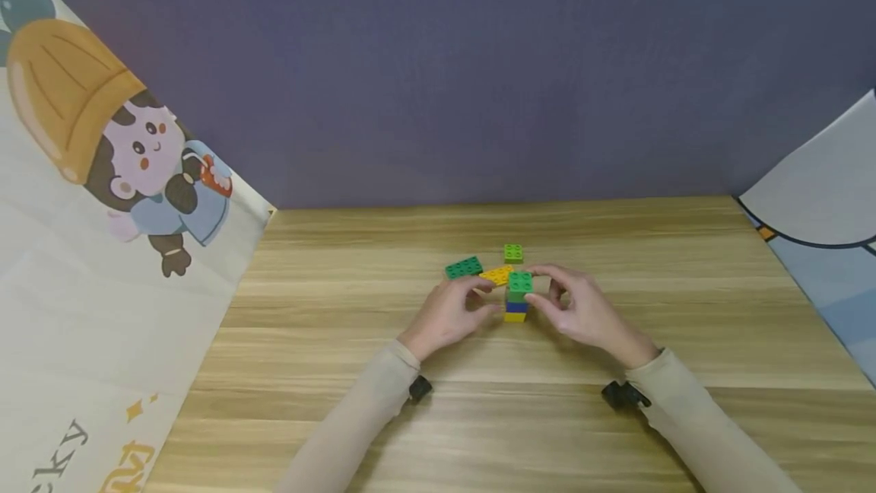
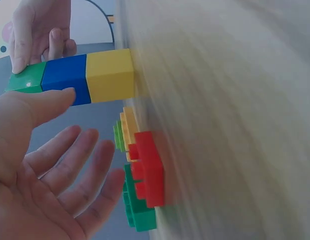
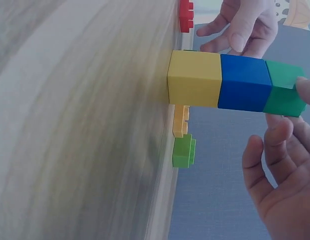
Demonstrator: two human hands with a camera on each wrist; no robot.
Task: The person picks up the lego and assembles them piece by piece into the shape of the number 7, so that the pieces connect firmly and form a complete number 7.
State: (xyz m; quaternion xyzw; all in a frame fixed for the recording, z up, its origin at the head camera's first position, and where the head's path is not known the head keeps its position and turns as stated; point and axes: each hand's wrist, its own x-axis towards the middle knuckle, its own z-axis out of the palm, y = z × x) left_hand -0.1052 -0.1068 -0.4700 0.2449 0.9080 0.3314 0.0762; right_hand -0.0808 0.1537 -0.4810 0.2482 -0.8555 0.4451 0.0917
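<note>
A small tower of toy building bricks stands upright on the table: a yellow brick (image 3: 195,79) at the bottom, a blue brick (image 3: 245,82) in the middle, a green brick (image 1: 520,284) on top. My right hand (image 1: 582,312) pinches the green brick between thumb and fingers. Left of the tower, my left hand (image 1: 452,313) has its fingers spread and relaxed, holding nothing. In the left wrist view its thumb overlaps the blue brick; whether they touch, I cannot tell.
Behind the tower lie a flat yellow brick (image 1: 497,275), a dark green brick (image 1: 464,268) and a lime brick (image 1: 513,253). A red brick (image 2: 150,170) sits near the dark green one, hidden by my left hand in the head view. The wooden table (image 1: 356,249) meets a dark wall (image 1: 438,82).
</note>
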